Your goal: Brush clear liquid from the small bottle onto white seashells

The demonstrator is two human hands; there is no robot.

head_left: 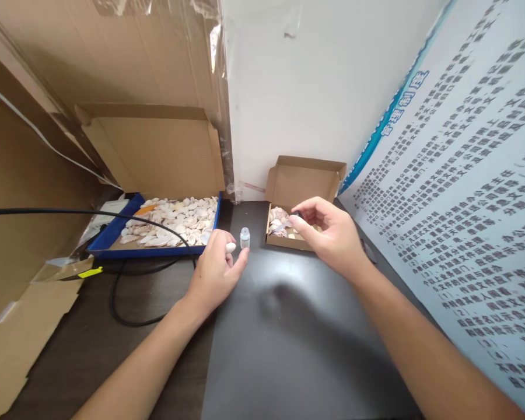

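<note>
My left hand [216, 268] pinches a small white shell [230, 247] between fingers and thumb. Just right of those fingertips, a small clear bottle [245, 238] with a pale label stands upright on the dark table. My right hand [328, 233] is raised at the small cardboard box [289, 242], its thumb and forefinger closed on a black cap with a thin pale stem [280, 227]. The stem points down and left over pinkish shells [276, 214] in that box; whether its tip touches them I cannot tell. My right hand hides part of the box's contents.
A blue-sided tray [149, 253] full of white shells [188, 216] stands at the left under a raised cardboard lid [153, 154]. Black cables [114, 297] loop across the table's left side. Cardboard walls the left, a printed sheet [464, 192] the right. A dark object [368, 251] lies beyond my right wrist.
</note>
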